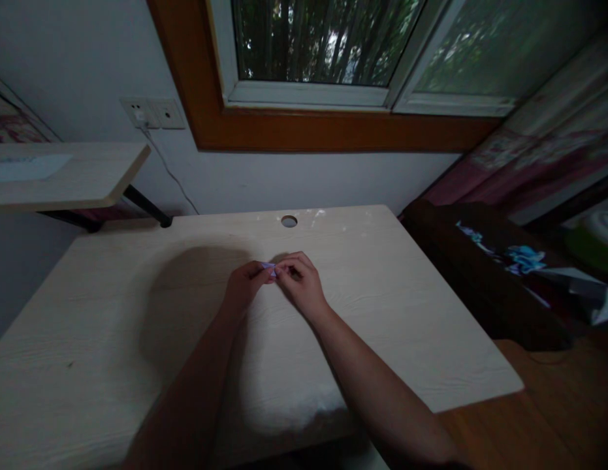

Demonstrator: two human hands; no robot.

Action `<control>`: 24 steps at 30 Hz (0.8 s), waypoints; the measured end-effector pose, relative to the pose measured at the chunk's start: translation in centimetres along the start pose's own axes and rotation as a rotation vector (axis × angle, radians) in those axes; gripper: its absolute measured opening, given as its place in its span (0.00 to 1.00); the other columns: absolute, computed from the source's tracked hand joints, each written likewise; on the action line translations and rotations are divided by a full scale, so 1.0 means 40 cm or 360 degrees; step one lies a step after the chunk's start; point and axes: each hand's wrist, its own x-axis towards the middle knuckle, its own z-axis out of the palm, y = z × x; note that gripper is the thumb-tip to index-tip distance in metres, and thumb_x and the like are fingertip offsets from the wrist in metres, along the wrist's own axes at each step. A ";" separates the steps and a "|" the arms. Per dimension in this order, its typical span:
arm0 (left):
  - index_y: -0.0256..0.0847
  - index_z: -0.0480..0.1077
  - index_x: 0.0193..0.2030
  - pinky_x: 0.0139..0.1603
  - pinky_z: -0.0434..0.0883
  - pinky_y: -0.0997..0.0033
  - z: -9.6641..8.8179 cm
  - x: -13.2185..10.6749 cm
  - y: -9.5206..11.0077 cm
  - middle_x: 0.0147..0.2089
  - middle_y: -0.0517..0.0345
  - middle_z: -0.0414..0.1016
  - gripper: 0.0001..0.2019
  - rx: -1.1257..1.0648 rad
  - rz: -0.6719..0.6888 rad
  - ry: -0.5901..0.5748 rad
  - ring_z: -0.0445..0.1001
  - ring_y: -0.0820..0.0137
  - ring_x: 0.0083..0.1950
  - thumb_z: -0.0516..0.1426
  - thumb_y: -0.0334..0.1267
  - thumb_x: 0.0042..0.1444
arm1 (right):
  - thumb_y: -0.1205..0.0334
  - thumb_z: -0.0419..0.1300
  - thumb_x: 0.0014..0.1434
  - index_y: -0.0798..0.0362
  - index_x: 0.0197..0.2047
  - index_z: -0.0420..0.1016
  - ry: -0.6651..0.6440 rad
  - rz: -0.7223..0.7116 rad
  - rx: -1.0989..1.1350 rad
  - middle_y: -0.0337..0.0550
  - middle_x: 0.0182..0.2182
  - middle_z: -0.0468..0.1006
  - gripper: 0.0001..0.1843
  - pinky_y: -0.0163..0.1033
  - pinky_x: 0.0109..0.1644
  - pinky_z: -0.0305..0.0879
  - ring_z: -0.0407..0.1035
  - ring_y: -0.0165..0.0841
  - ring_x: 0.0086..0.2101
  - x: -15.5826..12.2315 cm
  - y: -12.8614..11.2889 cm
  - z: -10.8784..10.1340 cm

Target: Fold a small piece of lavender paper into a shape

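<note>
Between my fingertips is a small light-purple piece that looks like folded paper (268, 265), mostly covered by the fingers. My left hand (243, 284) pinches it from the left, thumb towards me. From the right, my right hand (302, 282) pinches its other side with thumb and forefinger, the remaining fingers curled. Both hands are close together just over the pale wooden desk (372, 287), towards its far half. The piece's full shape is hidden.
A round cable hole (288, 221) is near the desk's back edge. At left stands a raised shelf (63, 186) on black legs. A white cable (169, 171) hangs from a wall socket (151, 113). Right of the desk, a dark bench (460, 287) bears crumpled blue cloth-like things (525, 258).
</note>
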 end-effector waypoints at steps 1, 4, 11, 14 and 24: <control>0.37 0.78 0.30 0.41 0.79 0.68 0.000 0.000 0.001 0.29 0.57 0.80 0.11 0.0017 -0.0003 -0.0005 0.79 0.69 0.32 0.66 0.44 0.48 | 0.65 0.63 0.60 0.48 0.37 0.79 -0.0004 -0.0007 -0.0008 0.43 0.37 0.74 0.03 0.39 0.36 0.68 0.69 0.32 0.34 0.000 -0.001 -0.001; 0.37 0.78 0.29 0.40 0.79 0.67 0.001 -0.003 0.004 0.29 0.56 0.80 0.12 0.0024 -0.0028 0.0005 0.80 0.67 0.32 0.66 0.45 0.48 | 0.64 0.63 0.61 0.48 0.38 0.79 -0.0022 -0.0035 -0.0033 0.43 0.37 0.74 0.03 0.39 0.37 0.68 0.69 0.32 0.34 -0.001 -0.003 -0.002; 0.36 0.77 0.27 0.40 0.79 0.67 0.003 -0.006 0.007 0.26 0.57 0.78 0.12 -0.0067 -0.0069 -0.0005 0.79 0.67 0.31 0.65 0.44 0.48 | 0.67 0.62 0.60 0.48 0.39 0.78 -0.0072 -0.0213 -0.0122 0.43 0.37 0.74 0.05 0.38 0.35 0.68 0.69 0.31 0.33 -0.001 0.003 -0.011; 0.36 0.76 0.27 0.39 0.80 0.65 0.002 -0.004 0.004 0.26 0.57 0.78 0.11 -0.0142 -0.0095 0.0018 0.80 0.67 0.30 0.65 0.43 0.47 | 0.67 0.61 0.61 0.48 0.40 0.77 -0.0118 -0.0271 -0.0180 0.44 0.37 0.74 0.06 0.39 0.36 0.69 0.70 0.33 0.35 0.000 0.000 -0.016; 0.36 0.76 0.30 0.39 0.80 0.62 -0.003 0.002 -0.014 0.28 0.56 0.79 0.13 -0.0218 -0.0072 0.0031 0.80 0.65 0.31 0.65 0.46 0.48 | 0.66 0.59 0.63 0.46 0.44 0.77 -0.0209 -0.0367 -0.0318 0.46 0.40 0.74 0.09 0.43 0.44 0.71 0.71 0.36 0.41 -0.002 0.000 -0.028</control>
